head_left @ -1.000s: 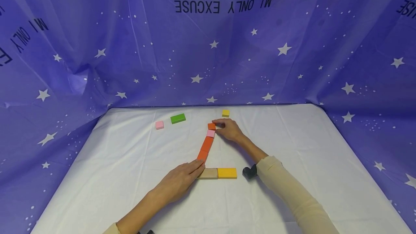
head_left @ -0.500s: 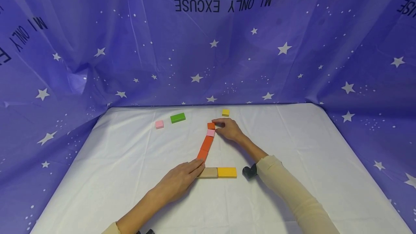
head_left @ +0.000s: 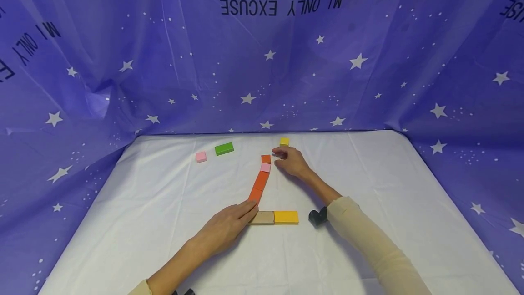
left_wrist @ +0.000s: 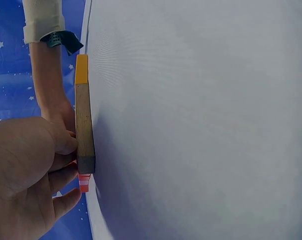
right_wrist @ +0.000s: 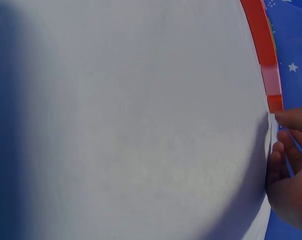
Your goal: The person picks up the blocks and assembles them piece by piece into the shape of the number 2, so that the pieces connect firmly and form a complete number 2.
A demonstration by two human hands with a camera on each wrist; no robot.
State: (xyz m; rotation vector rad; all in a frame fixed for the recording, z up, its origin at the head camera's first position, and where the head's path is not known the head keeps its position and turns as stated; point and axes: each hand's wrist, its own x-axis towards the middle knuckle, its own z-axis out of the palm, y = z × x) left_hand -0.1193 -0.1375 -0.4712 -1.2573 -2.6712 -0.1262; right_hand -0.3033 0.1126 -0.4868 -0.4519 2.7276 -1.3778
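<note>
Since the earlier frame: right hand (head_left: 292, 162) drawn back a little to its own side, off the small orange block (head_left: 266, 159); left hand (head_left: 226, 225) and the row unmoved.

Right hand: thumb and fingers apart, nothing held, a narrow gap to the small orange block just left of its fingertips. Left hand: not clamped on anything; fingers laid flat where the near orange bar (head_left: 255, 195) meets the wooden block (head_left: 265, 218).

Key relation: the row's long axis runs from the left fingertips away and slightly rightward, through the far orange bar (head_left: 261, 180) and pink block (head_left: 265, 167), bending at its far end to the small orange block. Right hand is much the nearer to that end. Small yellow block (head_left: 284, 141) lies just beyond the right hand, partly hidden by it; contact: cannot tell. No clear long axis on it. Yellow bar (head_left: 286, 217) continues the wooden block, right of the left hand.
</note>
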